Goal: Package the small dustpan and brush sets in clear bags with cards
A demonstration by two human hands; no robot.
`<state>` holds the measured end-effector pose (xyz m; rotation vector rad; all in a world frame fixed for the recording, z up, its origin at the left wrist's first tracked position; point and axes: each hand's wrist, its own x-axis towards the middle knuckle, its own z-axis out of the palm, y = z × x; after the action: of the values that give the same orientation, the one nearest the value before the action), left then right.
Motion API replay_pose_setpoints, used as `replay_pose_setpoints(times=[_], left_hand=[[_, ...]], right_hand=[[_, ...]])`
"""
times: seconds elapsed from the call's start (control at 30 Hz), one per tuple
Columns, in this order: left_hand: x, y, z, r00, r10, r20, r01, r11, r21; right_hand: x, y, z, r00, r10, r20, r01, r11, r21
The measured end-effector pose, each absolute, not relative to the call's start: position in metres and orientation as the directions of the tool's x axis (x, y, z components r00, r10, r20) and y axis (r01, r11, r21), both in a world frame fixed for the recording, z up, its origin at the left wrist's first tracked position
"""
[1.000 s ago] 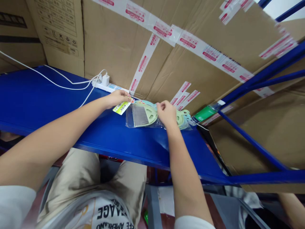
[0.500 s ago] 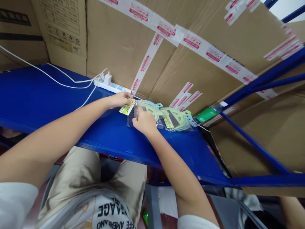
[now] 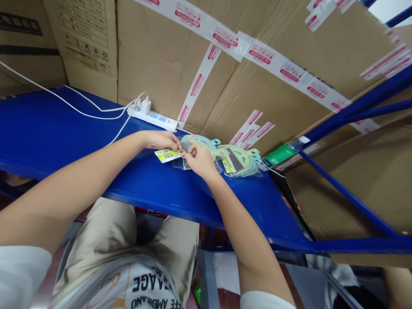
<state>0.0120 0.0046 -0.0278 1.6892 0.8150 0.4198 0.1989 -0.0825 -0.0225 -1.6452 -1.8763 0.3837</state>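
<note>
My left hand (image 3: 165, 140) pinches a yellow-green and white label card (image 3: 166, 156) at its reddish end. Right beside it, my right hand (image 3: 198, 159) has its thumb and fingertips closed on that same end of the card. Behind and under my fingers lies a pack of flat, pale green and light blue plastic pieces (image 3: 206, 141) with ring-shaped ends, partly in clear film; my right hand covers some of it. To the right is a similar pack (image 3: 246, 161) with a dark grey panel and its own label card (image 3: 228, 165).
All this lies on a blue shelf (image 3: 154, 184) against large taped cardboard boxes (image 3: 154, 64). A white power strip (image 3: 161, 122) with cables stands at the back left. A green-labelled bottle (image 3: 283, 154) lies by the blue metal frame (image 3: 347, 184). Another person's arm (image 3: 397, 285) shows at lower right.
The label card has swung lower and flatter to the left. My left hand has come down slightly, and my right hand has shifted so that its fingertips meet the left ones at the card.
</note>
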Motion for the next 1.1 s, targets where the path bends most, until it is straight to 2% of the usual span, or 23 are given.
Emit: replay_pose_setpoints(times=[0.3, 0.5, 0.8, 1.0, 1.1], left_hand=[[0.026, -0.001, -0.033, 0.67, 0.733, -0.122, 0.057, 0.113, 0.992], [0.038, -0.015, -0.024, 0.467, 0.871, -0.153, -0.055, 0.202, 0.978], [0.056, -0.022, -0.023, 0.223, 0.973, -0.066, 0.008, 0.066, 0.998], [0.057, -0.016, -0.034, 0.252, 0.962, 0.106, 0.173, -0.153, 0.973], [0.054, -0.014, -0.036, 0.3, 0.947, 0.116, 0.197, -0.181, 0.964]], right_hand=[[0.202, -0.082, -0.023, -0.063, 0.954, 0.292, 0.703, 0.25, -0.666], [0.202, -0.082, -0.02, -0.062, 0.955, 0.29, 0.698, 0.249, -0.671], [0.204, -0.08, -0.023, -0.067, 0.953, 0.296, 0.659, 0.266, -0.704], [0.205, -0.08, -0.021, -0.066, 0.958, 0.28, 0.666, 0.251, -0.702], [0.204, -0.081, -0.019, -0.062, 0.964, 0.26, 0.662, 0.235, -0.712]])
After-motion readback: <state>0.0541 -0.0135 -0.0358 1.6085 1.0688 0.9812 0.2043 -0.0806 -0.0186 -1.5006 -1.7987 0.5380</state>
